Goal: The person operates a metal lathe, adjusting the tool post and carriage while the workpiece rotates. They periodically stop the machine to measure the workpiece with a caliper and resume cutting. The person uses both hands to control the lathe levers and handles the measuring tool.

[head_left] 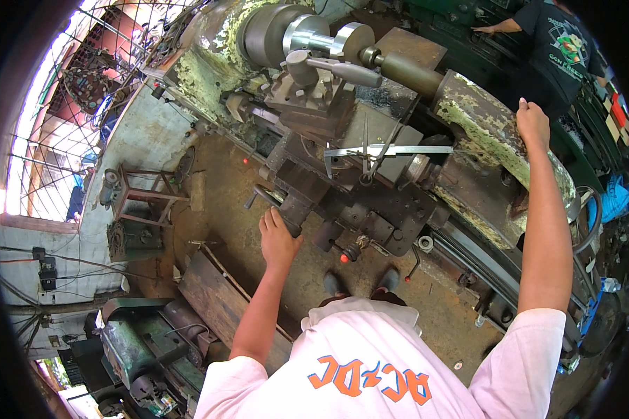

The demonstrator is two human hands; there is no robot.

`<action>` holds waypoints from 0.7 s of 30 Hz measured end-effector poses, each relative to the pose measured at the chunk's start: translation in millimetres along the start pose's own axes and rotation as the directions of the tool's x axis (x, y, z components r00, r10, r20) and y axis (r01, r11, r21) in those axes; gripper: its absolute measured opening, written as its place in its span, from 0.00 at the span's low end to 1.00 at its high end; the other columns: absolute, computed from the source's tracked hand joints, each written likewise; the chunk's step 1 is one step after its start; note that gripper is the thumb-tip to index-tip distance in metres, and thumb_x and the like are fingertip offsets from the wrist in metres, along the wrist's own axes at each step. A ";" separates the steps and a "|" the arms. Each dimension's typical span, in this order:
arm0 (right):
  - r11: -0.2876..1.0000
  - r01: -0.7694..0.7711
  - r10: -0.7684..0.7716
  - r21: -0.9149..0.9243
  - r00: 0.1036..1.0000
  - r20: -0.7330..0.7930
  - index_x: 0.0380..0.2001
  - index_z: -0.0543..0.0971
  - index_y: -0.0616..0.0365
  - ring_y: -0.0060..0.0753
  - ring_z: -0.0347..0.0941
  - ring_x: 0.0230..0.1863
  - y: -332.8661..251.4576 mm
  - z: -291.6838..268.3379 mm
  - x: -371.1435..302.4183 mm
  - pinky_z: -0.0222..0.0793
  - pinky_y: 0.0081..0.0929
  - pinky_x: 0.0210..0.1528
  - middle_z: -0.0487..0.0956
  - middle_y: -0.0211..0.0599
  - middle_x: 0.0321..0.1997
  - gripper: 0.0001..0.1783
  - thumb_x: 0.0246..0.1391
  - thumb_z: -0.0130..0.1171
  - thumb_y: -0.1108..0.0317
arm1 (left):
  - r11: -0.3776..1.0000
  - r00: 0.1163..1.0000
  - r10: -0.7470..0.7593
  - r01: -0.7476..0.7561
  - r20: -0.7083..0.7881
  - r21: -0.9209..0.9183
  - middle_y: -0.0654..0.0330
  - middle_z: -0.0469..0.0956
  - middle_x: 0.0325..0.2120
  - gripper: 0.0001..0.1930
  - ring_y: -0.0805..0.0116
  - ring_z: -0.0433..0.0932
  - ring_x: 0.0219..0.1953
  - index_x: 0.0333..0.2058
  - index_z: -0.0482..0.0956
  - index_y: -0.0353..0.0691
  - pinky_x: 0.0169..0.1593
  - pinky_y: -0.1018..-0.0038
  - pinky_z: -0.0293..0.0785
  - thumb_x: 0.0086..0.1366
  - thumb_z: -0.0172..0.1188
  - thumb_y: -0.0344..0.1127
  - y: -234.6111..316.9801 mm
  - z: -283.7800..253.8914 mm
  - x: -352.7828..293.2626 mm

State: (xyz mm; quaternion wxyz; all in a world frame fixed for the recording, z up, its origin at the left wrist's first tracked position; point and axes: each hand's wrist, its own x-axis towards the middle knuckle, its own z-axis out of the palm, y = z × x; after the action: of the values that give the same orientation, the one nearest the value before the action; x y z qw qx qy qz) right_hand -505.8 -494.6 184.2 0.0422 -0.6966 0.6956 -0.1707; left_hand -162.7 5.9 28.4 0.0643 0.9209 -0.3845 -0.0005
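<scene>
A large metal lathe (370, 188) stretches across in front of me. My left hand (279, 241) is closed round the dark end of its slide, beside a small crank handle (258, 197). On the upper far side of the worn tailstock (468, 105), my right hand (533, 124) leans with its fingers bent against the metal, partly hidden. A shiny stepped workpiece (313, 36) sits between the chuck (269, 35) and the tailstock centre. Below it stands the tool post (307, 94) with its grey lever (349, 71). A caliper (398, 150) and dividers (367, 157) lie on the carriage.
Another person (555, 56) in a dark shirt stands at a green machine at the upper right. A brown stool frame (147, 195) is by the left wall. Behind my left arm are a wooden board (220, 293) and a green machine (136, 342). A blue bag (616, 199) lies far right.
</scene>
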 end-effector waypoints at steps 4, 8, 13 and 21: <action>1.000 0.005 -0.005 0.012 1.000 -0.012 0.47 0.82 0.57 0.59 0.75 0.56 1.0 1.2 0.5 0.70 0.51 0.57 0.81 0.55 0.53 0.27 0.69 0.43 0.47 | 0.999 1.000 0.002 -0.002 -0.006 0.037 0.44 0.62 0.62 0.53 0.42 0.61 0.66 0.65 0.57 0.28 0.67 0.59 0.64 0.46 0.79 0.42 2.0 1.4 -2.5; 1.000 0.017 -0.017 -0.014 1.000 -0.018 0.47 0.82 0.57 0.59 0.76 0.56 1.4 2.4 1.7 0.70 0.51 0.56 0.81 0.55 0.52 0.27 0.69 0.43 0.47 | 0.999 1.000 0.016 -0.015 -0.021 0.049 0.42 0.60 0.64 0.53 0.41 0.59 0.67 0.66 0.55 0.27 0.69 0.58 0.62 0.47 0.78 0.41 -0.4 9.7 -6.0; 1.000 0.016 -0.016 0.002 1.000 -0.010 0.47 0.82 0.57 0.59 0.76 0.55 1.0 2.1 1.4 0.71 0.50 0.56 0.81 0.54 0.52 0.27 0.69 0.43 0.47 | 0.999 0.999 0.027 -0.026 0.026 -0.039 0.38 0.58 0.66 0.54 0.39 0.58 0.68 0.66 0.54 0.24 0.70 0.57 0.59 0.48 0.76 0.42 -6.0 -0.3 -2.4; 1.000 0.012 -0.012 0.016 1.000 -0.015 0.46 0.82 0.57 0.59 0.76 0.55 0.8 1.3 1.3 0.71 0.51 0.56 0.81 0.54 0.52 0.27 0.69 0.43 0.47 | 0.945 0.758 0.065 0.162 0.648 -0.284 0.42 0.81 0.48 0.47 0.46 0.79 0.53 0.60 0.68 0.26 0.59 0.63 0.72 0.43 0.75 0.45 -52.6 -36.0 74.4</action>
State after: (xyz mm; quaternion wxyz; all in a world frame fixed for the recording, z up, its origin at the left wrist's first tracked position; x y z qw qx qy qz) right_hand -506.2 -496.2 183.0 0.0418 -0.6991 0.6902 -0.1818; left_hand -71.3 -5.9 61.5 0.0769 0.8495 -0.3532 -0.3842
